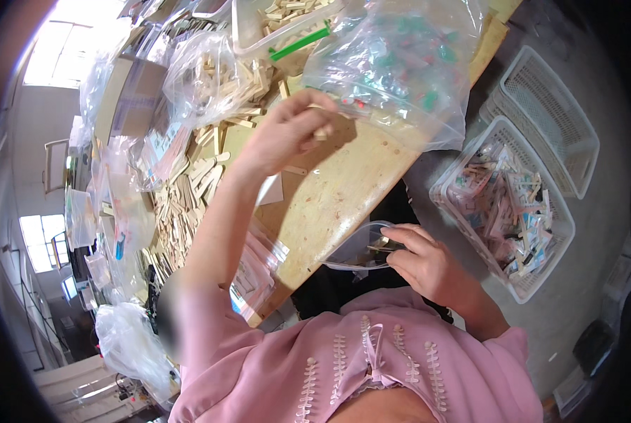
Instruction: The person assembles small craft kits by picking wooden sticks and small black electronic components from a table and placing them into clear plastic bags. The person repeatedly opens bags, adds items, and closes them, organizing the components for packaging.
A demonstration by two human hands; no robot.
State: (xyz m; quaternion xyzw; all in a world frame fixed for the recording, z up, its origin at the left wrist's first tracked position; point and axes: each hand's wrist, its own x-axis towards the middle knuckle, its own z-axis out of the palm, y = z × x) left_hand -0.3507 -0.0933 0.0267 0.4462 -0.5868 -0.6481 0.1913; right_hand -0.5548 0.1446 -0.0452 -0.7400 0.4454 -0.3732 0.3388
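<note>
My left hand (pixel 292 134) is raised over the table with its fingers curled. What they hold, if anything, I cannot make out. Just beyond it lies a large clear plastic bag (pixel 400 63) with green and red small pieces inside. Near the table's front edge, my right hand (pixel 428 262) pinches the rim of a small clear plastic bag (pixel 354 255). The mouth of this bag gapes, and a few small things show inside, too dim to name.
Wooden sticks (pixel 178 204) lie heaped along the table's left. A clear bag of wooden pieces (pixel 220 74) and a plastic bin (pixel 248 28) stand beyond. On the floor at right, a white basket (pixel 502 278) holds filled packets beside another white basket (pixel 583 141).
</note>
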